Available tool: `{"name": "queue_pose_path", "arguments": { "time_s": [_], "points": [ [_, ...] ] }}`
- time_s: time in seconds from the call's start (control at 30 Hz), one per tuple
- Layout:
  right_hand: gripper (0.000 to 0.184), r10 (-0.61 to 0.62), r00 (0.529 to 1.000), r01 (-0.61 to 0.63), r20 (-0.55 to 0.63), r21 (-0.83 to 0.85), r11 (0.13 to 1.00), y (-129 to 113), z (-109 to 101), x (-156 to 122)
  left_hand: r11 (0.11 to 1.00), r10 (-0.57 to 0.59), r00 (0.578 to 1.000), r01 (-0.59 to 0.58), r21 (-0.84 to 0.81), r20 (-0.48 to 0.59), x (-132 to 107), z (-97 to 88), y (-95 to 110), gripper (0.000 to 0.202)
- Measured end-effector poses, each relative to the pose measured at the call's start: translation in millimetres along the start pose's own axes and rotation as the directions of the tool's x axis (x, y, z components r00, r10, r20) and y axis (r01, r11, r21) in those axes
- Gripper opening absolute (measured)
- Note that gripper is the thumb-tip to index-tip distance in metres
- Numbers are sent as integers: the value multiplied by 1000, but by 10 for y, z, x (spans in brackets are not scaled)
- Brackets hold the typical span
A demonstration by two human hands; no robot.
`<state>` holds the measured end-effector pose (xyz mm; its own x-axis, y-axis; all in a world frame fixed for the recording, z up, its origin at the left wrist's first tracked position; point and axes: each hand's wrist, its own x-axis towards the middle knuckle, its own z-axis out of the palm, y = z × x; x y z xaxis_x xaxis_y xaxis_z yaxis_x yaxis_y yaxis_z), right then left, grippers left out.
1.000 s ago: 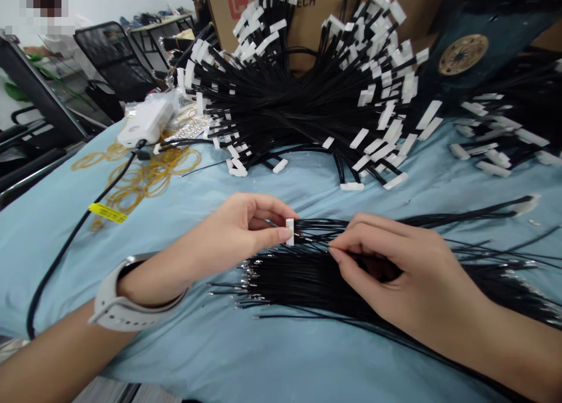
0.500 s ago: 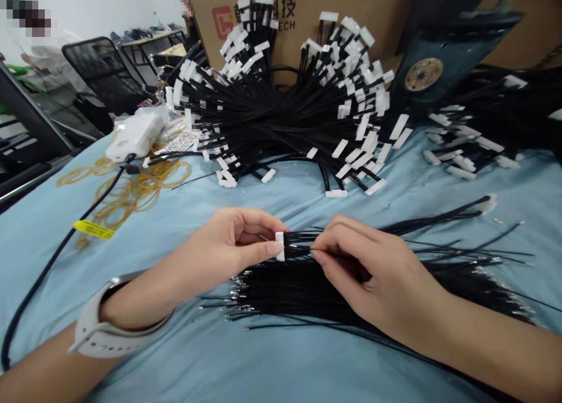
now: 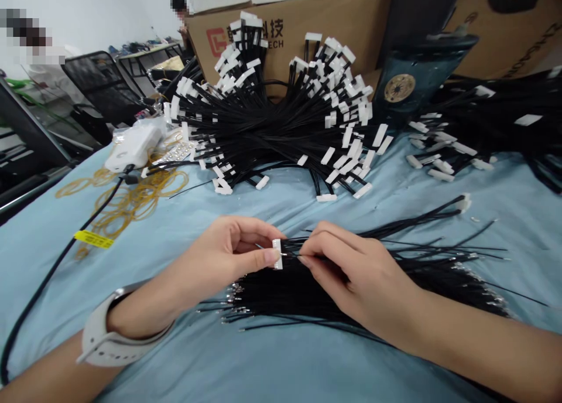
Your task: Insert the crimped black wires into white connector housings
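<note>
Far beyond the fingers [image 3: 267, 256] and to their left, a plain white wall [image 3: 109, 7] rises behind a long table [image 3: 147, 52] with slim dark legs. Closer to the fingers, a black mesh-backed chair [image 3: 97, 81] stands before that table. Beneath the fingers spreads the blue-draped tabletop [image 3: 211, 356], in soft, even light.

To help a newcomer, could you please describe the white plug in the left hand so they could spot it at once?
In front of the big cable heap, above the blue cloth, find the left hand. The small white plug sits between its fingers; unlike the other white plugs, it is held.
</note>
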<state>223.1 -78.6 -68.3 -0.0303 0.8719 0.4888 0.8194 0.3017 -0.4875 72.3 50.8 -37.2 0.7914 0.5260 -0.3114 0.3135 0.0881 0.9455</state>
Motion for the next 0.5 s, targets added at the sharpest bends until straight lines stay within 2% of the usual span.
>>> {"name": "queue_pose_path", "arguments": {
  "time_s": [0.17,0.27,0.3,0.37,0.43,0.5],
  "points": [
    [13,10,999,-8,-38,38,999,11,-56,30,998,35,999,-34,48,-25,16,-14,4,12],
    [13,-80,988,68,-135,-93,993,-49,-130,56,991,104,993,-99,92,-47,50,-52,-6,15],
    [14,-140,983,121,-123,-154,981,-81,-147,58,988,124,991,-117,104,-58,58,-64,-6,15],
    [18,-245,969,238,-2,-242,941,-145,-163,49,985,144,987,-135,107,-74,65,-76,2,12],
    [20,-290,951,310,109,-296,904,-183,-162,38,988,141,987,-135,76,-80,55,-73,20,10],
    [23,-272,959,283,82,-360,889,-174,-163,43,991,135,988,-134,21,-75,33,-60,41,12]
  ]
}}
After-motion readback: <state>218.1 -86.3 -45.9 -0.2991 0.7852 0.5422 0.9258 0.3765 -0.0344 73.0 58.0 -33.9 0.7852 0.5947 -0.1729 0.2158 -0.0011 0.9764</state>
